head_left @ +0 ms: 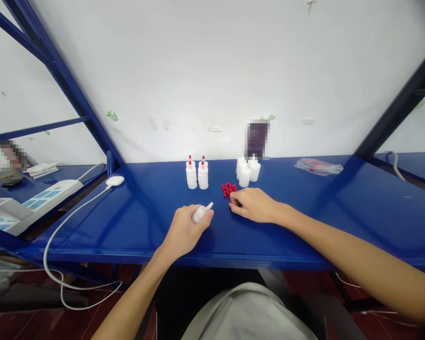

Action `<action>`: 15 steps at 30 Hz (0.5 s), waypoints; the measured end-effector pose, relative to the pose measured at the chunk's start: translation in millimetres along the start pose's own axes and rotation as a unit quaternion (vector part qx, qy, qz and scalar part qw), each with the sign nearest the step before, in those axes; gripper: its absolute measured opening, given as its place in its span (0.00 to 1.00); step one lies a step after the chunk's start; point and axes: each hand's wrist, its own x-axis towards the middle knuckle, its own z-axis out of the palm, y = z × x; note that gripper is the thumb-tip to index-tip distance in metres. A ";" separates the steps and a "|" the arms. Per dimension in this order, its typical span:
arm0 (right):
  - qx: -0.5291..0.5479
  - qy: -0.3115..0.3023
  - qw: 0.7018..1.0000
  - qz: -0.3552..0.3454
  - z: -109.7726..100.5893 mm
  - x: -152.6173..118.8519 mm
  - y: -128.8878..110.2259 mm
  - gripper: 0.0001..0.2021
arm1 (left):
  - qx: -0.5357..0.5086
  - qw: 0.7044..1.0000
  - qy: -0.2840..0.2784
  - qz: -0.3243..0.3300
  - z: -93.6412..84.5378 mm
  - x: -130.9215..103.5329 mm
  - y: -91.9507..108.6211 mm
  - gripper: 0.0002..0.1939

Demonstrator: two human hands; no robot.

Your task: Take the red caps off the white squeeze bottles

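My left hand (188, 227) is wrapped round a white squeeze bottle (199, 214), tilted so its bare pointed nozzle leans up to the right. Over the blue table, my right hand (254, 204) has thumb and fingers pinched together on a small red cap (230, 202), partly hidden by the fingertips. A loose pile of red caps (228, 190) lies just beyond those fingers. Behind my left hand stand several white bottles with red-tipped nozzles (203, 177), upright in two columns. Several white bottles without red tips (244, 175) are grouped behind my right hand.
A clear plastic bag (318, 166) with something red inside lies at the table's back right. On the left are a white round device (114, 181) with a cable and a power strip (38, 203). Blue metal posts (74, 89) frame the blue table (138, 226).
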 end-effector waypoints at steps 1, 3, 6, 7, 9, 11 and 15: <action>0.006 0.003 1.000 0.003 1.3 0.6 1.5 0.12 | -0.002 1.000 0.007 -0.009 0.3 -0.8 -0.5 0.24; 0.020 0.008 1.000 0.007 3.0 2.2 5.1 0.12 | 0.024 0.999 0.035 -0.019 0.9 -2.1 -0.6 0.25; 0.042 0.015 0.999 0.014 4.2 5.8 9.7 0.12 | 0.068 0.996 0.058 -0.008 1.2 -2.9 0.9 0.24; 0.050 0.019 0.998 0.019 4.1 7.0 10.5 0.12 | 0.073 0.996 0.057 -0.003 1.2 -3.0 1.5 0.23; 0.069 0.034 0.997 0.028 3.1 8.2 10.5 0.12 | 0.081 0.996 0.048 0.005 1.4 -3.3 2.7 0.22; 0.100 0.047 0.994 0.021 0.7 6.6 7.1 0.13 | 0.093 0.995 0.037 0.017 2.2 -3.8 3.4 0.21; 0.214 0.033 0.974 -0.067 -4.7 -3.9 -12.3 0.15 | 0.147 0.987 0.002 0.061 5.8 -3.7 4.3 0.20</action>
